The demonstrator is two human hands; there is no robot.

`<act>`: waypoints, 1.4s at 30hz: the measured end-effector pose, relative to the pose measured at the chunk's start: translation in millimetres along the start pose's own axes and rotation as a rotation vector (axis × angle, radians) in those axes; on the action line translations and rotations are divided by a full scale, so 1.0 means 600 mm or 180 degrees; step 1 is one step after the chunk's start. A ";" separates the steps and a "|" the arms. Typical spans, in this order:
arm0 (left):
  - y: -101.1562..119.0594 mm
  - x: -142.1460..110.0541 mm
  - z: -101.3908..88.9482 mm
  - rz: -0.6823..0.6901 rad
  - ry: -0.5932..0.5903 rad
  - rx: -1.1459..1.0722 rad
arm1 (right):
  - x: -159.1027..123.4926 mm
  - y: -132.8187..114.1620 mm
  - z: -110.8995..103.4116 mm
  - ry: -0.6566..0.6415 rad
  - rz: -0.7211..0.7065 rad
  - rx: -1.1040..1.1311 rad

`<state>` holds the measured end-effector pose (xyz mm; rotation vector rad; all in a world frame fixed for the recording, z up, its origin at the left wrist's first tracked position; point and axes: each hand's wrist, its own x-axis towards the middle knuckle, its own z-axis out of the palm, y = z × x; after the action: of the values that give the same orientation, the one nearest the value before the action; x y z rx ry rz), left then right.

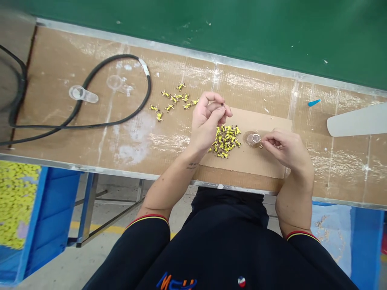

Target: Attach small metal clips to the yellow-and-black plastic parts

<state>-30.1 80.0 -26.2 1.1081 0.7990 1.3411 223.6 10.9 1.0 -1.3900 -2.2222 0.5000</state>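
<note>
My left hand is raised above the cardboard sheet, with thumb and fingertips pinched together. A tiny dark tip shows at that pinch; the rest of what it holds is hidden. Just below lies a pile of small yellow figures with dark and pale ends. My right hand is closed in a pinch beside a small clear cup, its fingertips at the cup's rim. What those fingers hold is too small to name. Several tiny pale pieces lie partly under this hand.
More yellow figures are scattered left of the sheet. A black cable loops near clear plastic pieces. To the right lie a blue tapered piece and a white object. A blue bin holds yellow parts below the table.
</note>
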 end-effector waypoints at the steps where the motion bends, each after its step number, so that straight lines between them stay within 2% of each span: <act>1: -0.003 0.000 -0.002 0.0040 -0.0008 0.0036 | 0.000 0.001 0.001 -0.0019 0.0021 -0.0019; 7: -0.012 -0.001 -0.007 0.0056 0.0057 0.0152 | -0.001 0.004 0.004 -0.0019 0.0087 -0.0079; 17: 0.018 -0.007 0.009 -0.0255 0.0298 0.0194 | -0.002 0.005 0.005 0.0041 0.0091 -0.0065; 25: 0.009 -0.006 0.006 0.0001 0.0251 0.0223 | 0.000 0.006 0.006 0.0006 -0.0018 -0.0055; 34: 0.020 -0.007 0.011 -0.0194 0.0147 0.0202 | 0.002 0.004 0.002 0.0001 0.0041 0.0076; 38: 0.020 -0.011 0.015 -0.0174 -0.0057 -0.0033 | 0.002 -0.008 -0.005 0.0348 0.0036 0.0426; 42: 0.016 -0.028 0.031 -0.0590 -0.0408 -0.0403 | 0.003 -0.024 -0.001 0.0938 0.0201 0.0750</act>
<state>-17.9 59.8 -13.5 0.9849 0.6952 1.1381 212.6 6.3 9.5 -1.3186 -1.8278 0.5227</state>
